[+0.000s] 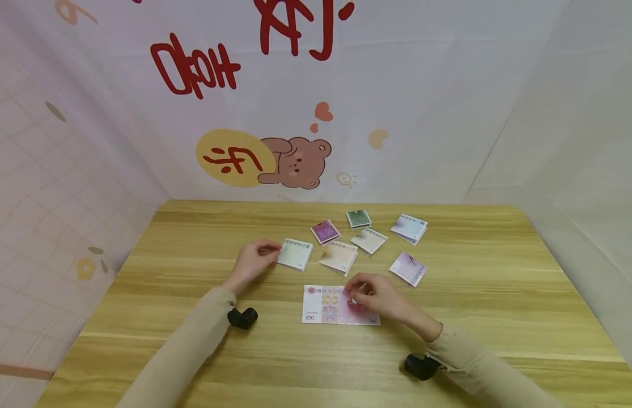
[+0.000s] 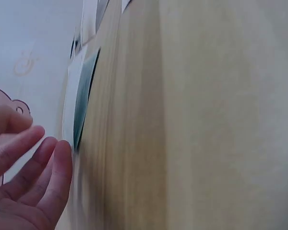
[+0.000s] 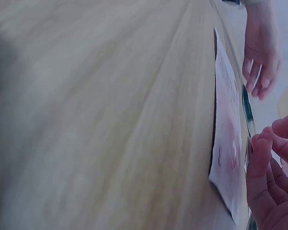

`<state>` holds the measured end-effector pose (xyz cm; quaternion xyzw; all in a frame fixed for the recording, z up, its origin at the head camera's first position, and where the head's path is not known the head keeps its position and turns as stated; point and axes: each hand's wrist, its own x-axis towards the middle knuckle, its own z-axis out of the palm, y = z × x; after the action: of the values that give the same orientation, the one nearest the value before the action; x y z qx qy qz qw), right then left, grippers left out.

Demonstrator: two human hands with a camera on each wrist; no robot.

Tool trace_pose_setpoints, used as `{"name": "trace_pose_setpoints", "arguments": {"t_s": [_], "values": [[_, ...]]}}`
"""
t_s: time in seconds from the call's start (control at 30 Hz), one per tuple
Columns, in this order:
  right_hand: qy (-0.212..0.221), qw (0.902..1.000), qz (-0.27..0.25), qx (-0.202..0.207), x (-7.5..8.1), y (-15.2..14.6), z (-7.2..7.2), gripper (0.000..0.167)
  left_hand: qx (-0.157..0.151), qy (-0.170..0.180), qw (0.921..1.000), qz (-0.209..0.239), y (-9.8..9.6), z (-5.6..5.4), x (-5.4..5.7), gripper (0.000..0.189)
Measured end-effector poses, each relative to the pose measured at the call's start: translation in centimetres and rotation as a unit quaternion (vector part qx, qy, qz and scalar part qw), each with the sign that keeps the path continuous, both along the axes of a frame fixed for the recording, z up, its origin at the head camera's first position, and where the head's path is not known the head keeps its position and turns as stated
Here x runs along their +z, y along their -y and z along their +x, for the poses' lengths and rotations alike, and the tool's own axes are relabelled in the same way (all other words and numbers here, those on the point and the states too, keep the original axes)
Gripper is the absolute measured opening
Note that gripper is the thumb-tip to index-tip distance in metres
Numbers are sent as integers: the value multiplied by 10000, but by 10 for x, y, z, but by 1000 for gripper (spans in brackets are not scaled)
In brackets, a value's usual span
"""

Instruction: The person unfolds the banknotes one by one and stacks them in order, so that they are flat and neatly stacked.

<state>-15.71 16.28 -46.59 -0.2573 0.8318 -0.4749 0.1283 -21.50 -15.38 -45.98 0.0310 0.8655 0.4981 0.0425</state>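
My left hand [image 1: 255,262] is at the left edge of a folded pale green banknote [image 1: 295,253], thumb and fingers apart. In the left wrist view its relaxed fingers [image 2: 60,177] hold nothing, tips right beside the folded note [image 2: 79,98]. Unfolded on the table lies a pink 100 banknote [image 1: 321,305], a crease down its middle. Over its right half hovers my right hand [image 1: 379,294], hiding part of the print. The right wrist view shows loosely bent fingers [image 3: 261,179] gripping nothing, beside the pink note [image 3: 225,120].
Behind lie more folded banknotes: a purple one [image 1: 325,232], a dark green one [image 1: 359,219], an orange-tinted one [image 1: 338,256], a pale one [image 1: 369,241], a bluish one [image 1: 409,228] and a violet one [image 1: 408,268]. A printed cloth [image 1: 423,85] hangs behind the wooden table [image 1: 305,368].
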Motion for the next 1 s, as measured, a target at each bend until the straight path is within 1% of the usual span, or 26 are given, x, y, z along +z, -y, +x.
{"name": "trace_pose_setpoints", "arguments": {"t_s": [0.17, 0.23, 0.3, 0.4, 0.53, 0.73, 0.83, 0.93, 1.0], "values": [[94, 9997, -245, 21, 1, 9, 0, 13, -226, -47, 9997, -108, 2, -8, -1, 25], [109, 9994, -339, 24, 0, 14, 0, 15, -413, -119, 9989, -189, 3, -10, -3, 24], [64, 9992, -398, 37, -1, 20, 0, 16, -579, -219, 9977, -282, 5, -11, -5, 23], [-150, 9991, -384, 53, -1, 30, -1, 17, -768, -346, 9959, -323, 6, -12, -6, 21], [-423, 9985, -339, -10, 1, 48, -7, 19, -793, -385, 9958, -254, 7, -13, -9, 20], [-588, 9975, -338, -178, 2, 76, -21, 21, -718, -421, 9963, -225, 5, -12, -11, 20], [-760, 9965, -100, -322, 3, 89, -27, 21, -687, -429, 9965, -214, 5, -12, -12, 20], [-951, 9932, 287, -612, 7, 99, -33, 23, -702, -451, 9963, -216, 4, -12, -13, 20], [-981, 9913, 458, -754, 7, 104, -38, 26, -699, -433, 9964, -201, 4, -12, -12, 20]]}}
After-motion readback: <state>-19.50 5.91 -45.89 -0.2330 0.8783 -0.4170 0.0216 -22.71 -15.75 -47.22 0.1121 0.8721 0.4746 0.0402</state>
